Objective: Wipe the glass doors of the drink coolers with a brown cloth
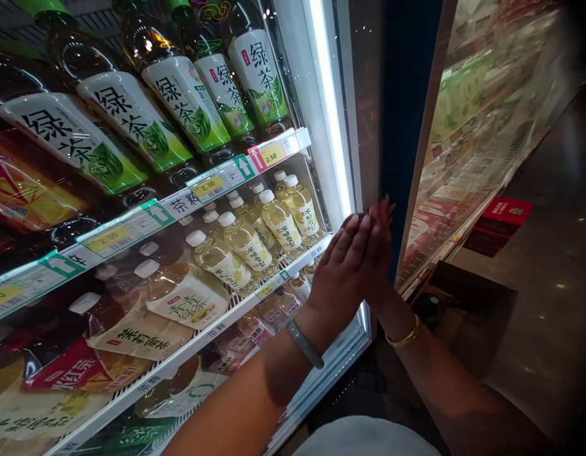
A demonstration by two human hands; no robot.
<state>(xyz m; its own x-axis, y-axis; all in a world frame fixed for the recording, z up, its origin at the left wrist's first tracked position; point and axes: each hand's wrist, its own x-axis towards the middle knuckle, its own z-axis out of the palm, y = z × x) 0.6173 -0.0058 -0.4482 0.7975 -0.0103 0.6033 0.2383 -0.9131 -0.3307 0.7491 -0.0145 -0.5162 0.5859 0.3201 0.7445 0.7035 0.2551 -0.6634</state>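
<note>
My left hand, with a grey bangle at its wrist, is held in front of the edge of a lit drinks cooler. Its fingers are stretched out side by side. Against it, palm to palm as far as I can see, lies my right hand, with a gold bracelet on its wrist. The right fingertips stick out beyond the left hand, stretched and slightly apart. Nothing shows between the palms, though their inner sides are hidden. Closest to my left hand are small bottles of pale yellow drink with white caps.
Large green tea bottles stand on the upper cooler shelf, above price tags. Bigger white-capped bottles fill the lower shelf's left. A bright light strip runs down the cooler's side. Rightward are packaged goods and a red box.
</note>
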